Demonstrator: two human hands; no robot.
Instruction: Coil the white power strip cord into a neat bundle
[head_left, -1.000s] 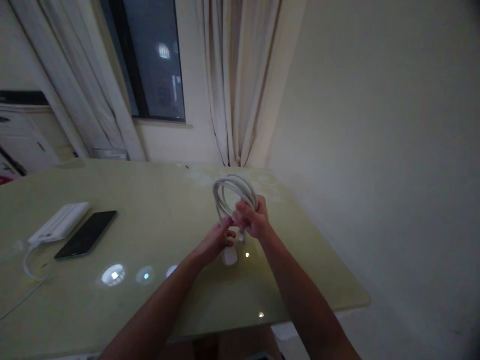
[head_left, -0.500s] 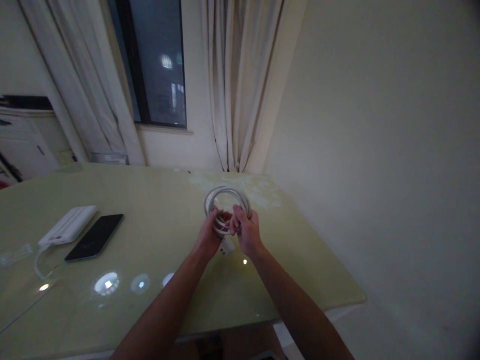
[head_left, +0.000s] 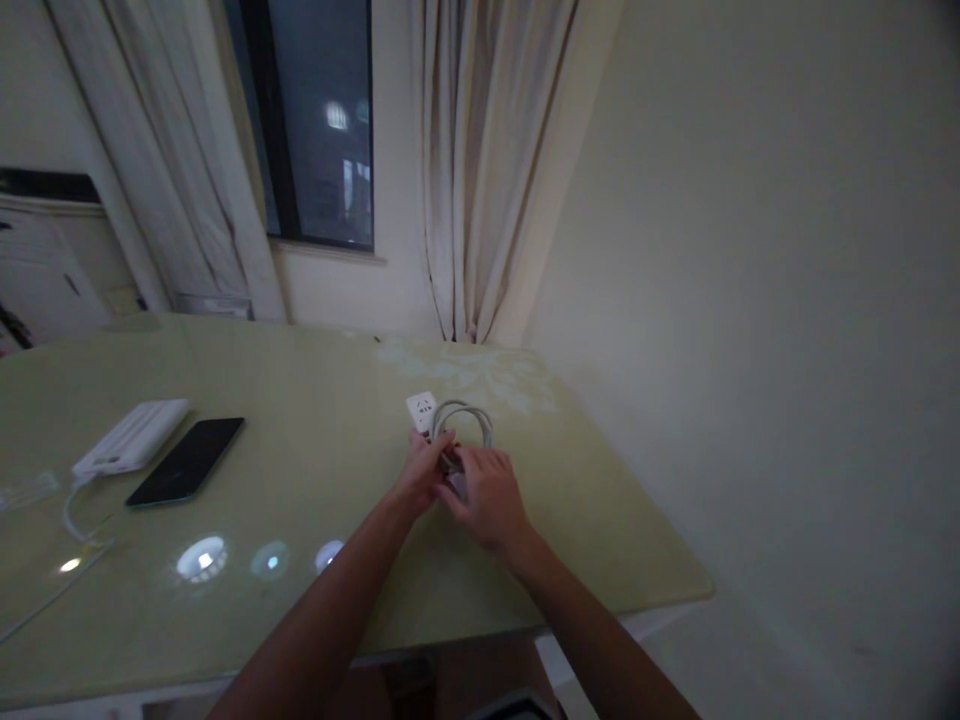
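Observation:
A grey-white extension cord is looped up between my hands, above the table. Its white socket block sticks out at the upper left of the loops, with the outlet holes facing me. My left hand is closed around the gathered cable just below the block. Beside it, my right hand has its fingers and thumb closed on the lower part of the bundle. A pale piece, apparently the plug, shows between the right thumb and fingers. The fingers partly hide the lower loops.
On the left of the glossy greenish table lie a white power bank with a white cable and a black phone. A wall borders the right side; curtains hang behind the table.
My right hand has turned over, back upward, and shifted lower on the bundle. The loop looks smaller, and the socket block now shows clearly at upper left. The view shifted slightly.

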